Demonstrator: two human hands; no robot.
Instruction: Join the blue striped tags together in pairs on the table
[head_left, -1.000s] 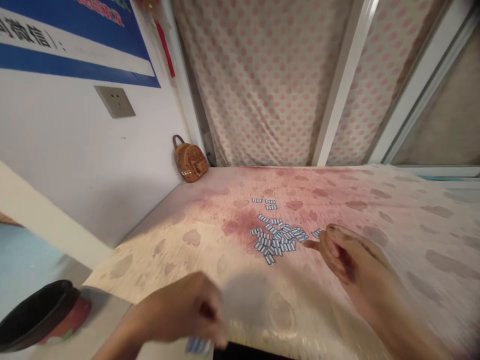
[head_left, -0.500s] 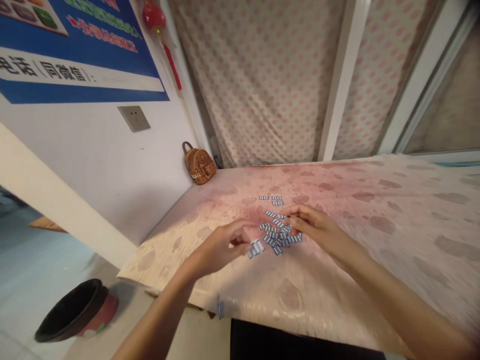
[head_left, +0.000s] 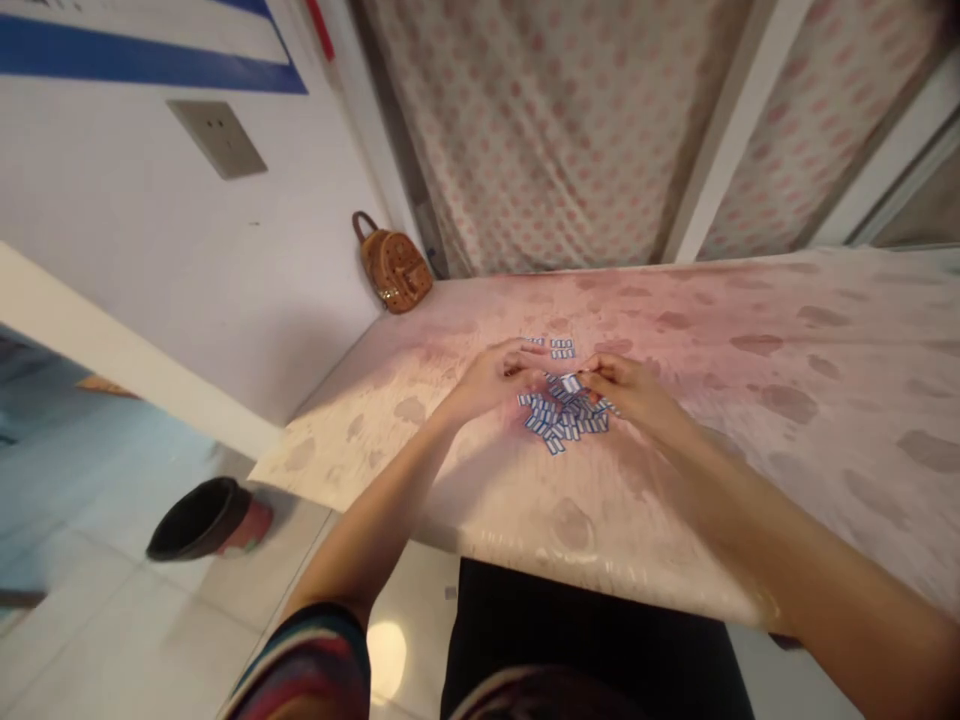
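Note:
A loose pile of small blue-edged white label pieces (head_left: 566, 420) lies on the table between my hands. My right hand (head_left: 626, 385) is at the pile's right side, thumb and fingertips closed on one label piece (head_left: 571, 383). Over the upper left of the pile, my left hand (head_left: 499, 378) has its fingers curled in, and whether anything is between them is hidden. Just beyond the hands, a few similar pieces (head_left: 562, 348) are laid out in short rows, partly covered by my left fingers.
A small brown backpack (head_left: 397, 270) stands in the table's far left corner by the wall. A dark-rimmed bucket (head_left: 202, 520) is on the floor at the left. One small grey piece (head_left: 450, 593) lies on the floor beside my dark-clothed lap (head_left: 525, 620). Dotted curtains (head_left: 540, 130) hang behind the table.
My left hand has moved away from me, from the pile's near left to its far left; the label piece it held no longer shows. My right hand now pinches a piece. The view tilted down.

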